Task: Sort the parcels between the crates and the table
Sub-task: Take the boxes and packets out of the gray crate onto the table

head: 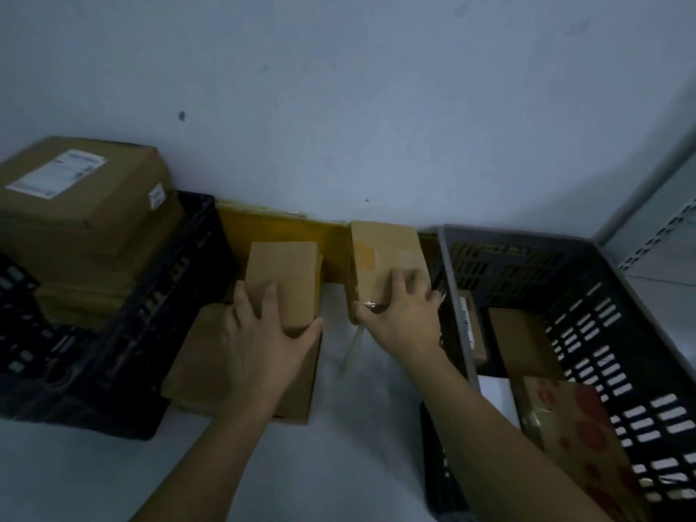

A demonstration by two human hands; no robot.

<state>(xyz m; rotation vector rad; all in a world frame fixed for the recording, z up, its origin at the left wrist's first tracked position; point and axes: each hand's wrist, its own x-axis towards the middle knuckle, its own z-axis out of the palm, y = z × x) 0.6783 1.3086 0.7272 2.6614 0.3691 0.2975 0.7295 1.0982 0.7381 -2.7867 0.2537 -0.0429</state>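
**Two hands on two cardboard parcels between two crates**

Seen from above, a person's bare forearms reach forward over a pale worktop (pixel 339 446) that runs up to a plain grey wall.

The left hand (pixel 263 333) grips a small brown parcel (pixel 282 280), fingers curled over its top and thumb hooked under its near right corner. This parcel sits on top of a larger flat brown parcel (pixel 203 363) lying on the worktop, just beside the left crate.

The right hand (pixel 399 314) holds a second small parcel (pixel 384 258) from above, fingers spread and bent over its near end. That parcel stands on the worktop close to the wall, right against the outer wall of the right crate. A patch of orange tape shows on its top.

On the left stands a black slotted crate (pixel 180 295), filled above its rim with a stack of big cardboard boxes (pixel 83 205); the top one carries a white shipping label.

On the right stands a grey slotted crate (pixel 565 280). Inside it lie a few brown parcels (pixel 519 340) and, nearest the viewer, a box printed with red spots (pixel 580 427).

Behind the two held parcels, a yellow object (pixel 286 229) lies against the foot of the wall; what it is cannot be told.
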